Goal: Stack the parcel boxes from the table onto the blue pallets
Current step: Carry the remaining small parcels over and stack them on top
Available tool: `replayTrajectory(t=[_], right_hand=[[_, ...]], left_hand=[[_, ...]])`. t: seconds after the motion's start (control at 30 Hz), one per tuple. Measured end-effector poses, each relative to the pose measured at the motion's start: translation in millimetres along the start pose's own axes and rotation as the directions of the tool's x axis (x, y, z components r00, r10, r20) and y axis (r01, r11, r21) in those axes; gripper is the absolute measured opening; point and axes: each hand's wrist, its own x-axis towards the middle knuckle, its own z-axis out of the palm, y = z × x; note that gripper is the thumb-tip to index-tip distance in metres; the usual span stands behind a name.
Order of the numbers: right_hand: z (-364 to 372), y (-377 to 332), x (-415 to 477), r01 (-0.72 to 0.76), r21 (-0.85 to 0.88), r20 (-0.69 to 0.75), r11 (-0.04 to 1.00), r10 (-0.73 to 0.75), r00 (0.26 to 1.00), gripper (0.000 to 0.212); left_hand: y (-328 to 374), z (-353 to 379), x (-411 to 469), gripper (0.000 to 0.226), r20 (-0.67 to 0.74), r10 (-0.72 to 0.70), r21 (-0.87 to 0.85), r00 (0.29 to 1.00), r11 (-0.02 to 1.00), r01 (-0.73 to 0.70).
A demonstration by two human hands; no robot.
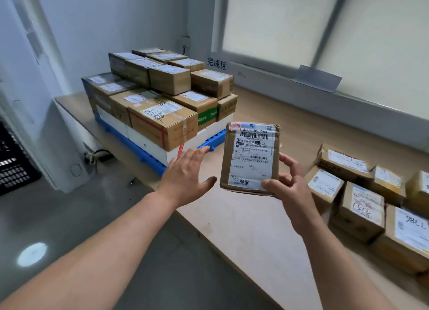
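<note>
Right hand (287,184) grips the parcel box (251,156) by its right side, above the table's (243,217) front edge. Left hand (185,177) is spread just beside it, not touching; put it on the free side. Other boxes (362,205) wait at the right edge. Land it label-up, flat, on the stack (162,96) on the blue pallet (213,142), far-left corner.

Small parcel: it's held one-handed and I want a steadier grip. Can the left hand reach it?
Probably yes: the left hand is open beside the small parcel that the right hand holds, nothing between them.
</note>
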Motion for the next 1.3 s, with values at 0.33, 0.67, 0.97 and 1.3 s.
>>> replayTrajectory(t=[0.33, 0.67, 0.97, 1.3], right_hand=[[58, 2, 92, -0.013, -0.016, 0.039, 1.000, 0.014, 0.999, 0.063], [93, -4, 194, -0.029, 0.040, 0.013, 0.999, 0.029, 1.000, 0.066], [113, -3, 260, -0.043, 0.113, -0.043, 0.993, 0.048, 0.998, 0.061], [148, -6, 299, -0.099, 0.118, -0.126, 0.988, 0.114, 0.985, 0.059]], left_hand=[[-74, -13, 56, 0.075, -0.064, -0.049, 0.075, 0.997, 0.996, 0.054], [-126, -26, 155, 0.076, -0.022, -0.022, 0.160, 1.000, 0.987, 0.025], [-160, -17, 210, 0.077, -0.043, 0.040, 0.204, 0.998, 0.978, -0.031], [-205, -19, 260, 0.078, -0.018, 0.121, 0.150, 0.992, 0.982, -0.117]])
